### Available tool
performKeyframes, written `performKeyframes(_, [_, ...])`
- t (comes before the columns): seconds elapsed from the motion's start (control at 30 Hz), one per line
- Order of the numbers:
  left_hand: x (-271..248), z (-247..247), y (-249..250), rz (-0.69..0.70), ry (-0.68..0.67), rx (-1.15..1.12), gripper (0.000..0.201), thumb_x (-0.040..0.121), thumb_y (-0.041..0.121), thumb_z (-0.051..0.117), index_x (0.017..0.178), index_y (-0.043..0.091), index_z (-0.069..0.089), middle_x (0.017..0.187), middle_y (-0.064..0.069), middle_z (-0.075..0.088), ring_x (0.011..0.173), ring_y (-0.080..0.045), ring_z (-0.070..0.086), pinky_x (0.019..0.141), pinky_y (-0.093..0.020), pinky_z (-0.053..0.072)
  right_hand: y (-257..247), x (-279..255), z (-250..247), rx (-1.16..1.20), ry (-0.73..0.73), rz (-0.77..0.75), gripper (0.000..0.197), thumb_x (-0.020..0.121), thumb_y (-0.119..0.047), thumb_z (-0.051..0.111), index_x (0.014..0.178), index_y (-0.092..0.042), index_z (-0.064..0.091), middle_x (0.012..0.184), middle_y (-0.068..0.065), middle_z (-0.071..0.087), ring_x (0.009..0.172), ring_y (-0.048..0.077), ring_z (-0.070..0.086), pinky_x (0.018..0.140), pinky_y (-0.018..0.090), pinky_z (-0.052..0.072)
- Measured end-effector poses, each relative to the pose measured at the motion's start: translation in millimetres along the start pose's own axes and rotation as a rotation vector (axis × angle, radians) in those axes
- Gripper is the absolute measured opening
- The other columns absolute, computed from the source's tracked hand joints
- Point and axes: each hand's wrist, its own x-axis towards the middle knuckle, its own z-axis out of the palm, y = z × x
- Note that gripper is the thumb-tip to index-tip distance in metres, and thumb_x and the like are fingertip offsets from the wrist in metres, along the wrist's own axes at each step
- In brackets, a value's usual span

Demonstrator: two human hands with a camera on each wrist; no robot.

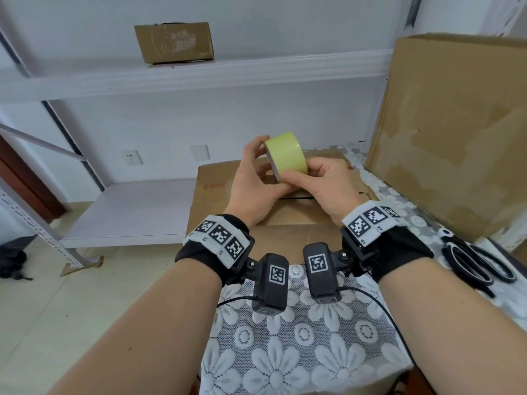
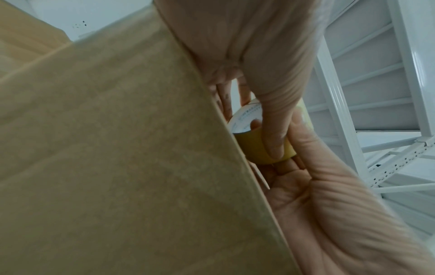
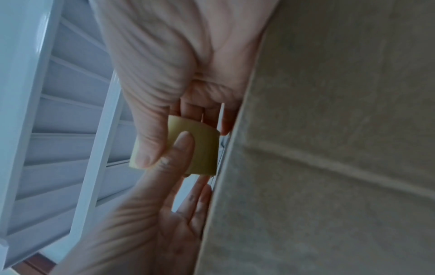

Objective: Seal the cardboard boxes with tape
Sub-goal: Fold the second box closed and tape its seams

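Cardboard box (image 1: 236, 195), brown and flat-topped, sits unsealed on the lace-covered table (image 1: 285, 352) while left hand (image 1: 251, 178) and right hand (image 1: 325, 183) both grip the yellow-green tape roll (image 1: 286, 153) above it, seemingly hunting its free end to peel next.

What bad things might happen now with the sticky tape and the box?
Both the left hand and right hand hold the tape roll in the air, so it might slip and drop onto the box. No loose tape end shows; it may be hard to find. Reaching sideways later could bump the scissors.
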Motion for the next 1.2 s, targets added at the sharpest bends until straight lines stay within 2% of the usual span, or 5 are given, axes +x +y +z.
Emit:
performKeyframes(0.17, [-1.1,1.4,-0.3,-0.004,-0.007,0.040,0.088,0.067,0.026,0.082,0.141,0.026,0.034,0.133,0.004,0.050,0.110,-0.013,0.062,0.097,-0.036,0.052,1.4,2.0,-5.6,0.088,-0.004,0.046,0.009,0.080,0.002,0.070,0.083,-0.007,0.070,0.075,0.002,0.073,0.070,0.012,0.068,0.071,0.023,0.055])
performKeyframes(0.37, [-1.3,1.2,-1.1,0.015,-0.035,0.047,0.093,0.065,0.006,0.087,0.139,0.026,0.034,0.134,0.000,0.049,0.112,-0.017,0.061,0.096,-0.039,0.053,1.3,1.3,-2.3,-0.010,0.050,0.053,0.015,0.077,-0.010,0.075,0.076,0.003,0.068,0.081,0.022,0.070,0.071,0.022,0.063,0.071,0.033,0.053])
performKeyframes(0.47, [0.2,0.2,-2.6,0.024,-0.052,0.089,0.100,0.065,0.009,0.086,0.144,0.033,0.030,0.137,-0.003,0.046,0.114,-0.017,0.060,0.098,-0.035,0.052,-0.5,0.9,-3.4,0.017,0.045,0.060,0.010,0.079,-0.007,0.073,0.072,-0.003,0.068,0.073,0.009,0.071,0.066,0.015,0.065,0.066,0.026,0.055])
performKeyframes(0.73, [1.3,-0.1,-5.3,0.010,-0.052,0.119,0.096,0.062,0.017,0.085,0.139,0.042,0.034,0.134,-0.003,0.047,0.112,-0.016,0.061,0.098,-0.040,0.052,1.4,1.8,-0.4,-0.030,-0.003,0.051,0.022,0.078,-0.007,0.075,0.094,0.008,0.070,0.092,0.025,0.070,0.081,0.027,0.066,0.080,0.039,0.055])
performKeyframes(1.2, [-1.8,3.4,-0.6,-0.018,-0.010,0.006,0.087,0.070,-0.006,0.080,0.135,0.030,0.035,0.134,-0.003,0.050,0.108,-0.015,0.065,0.094,-0.029,0.054,0.6,3.7,2.9,0.012,-0.037,0.051,0.011,0.079,-0.002,0.073,0.089,-0.005,0.070,0.079,0.006,0.071,0.067,0.009,0.065,0.064,0.019,0.053])
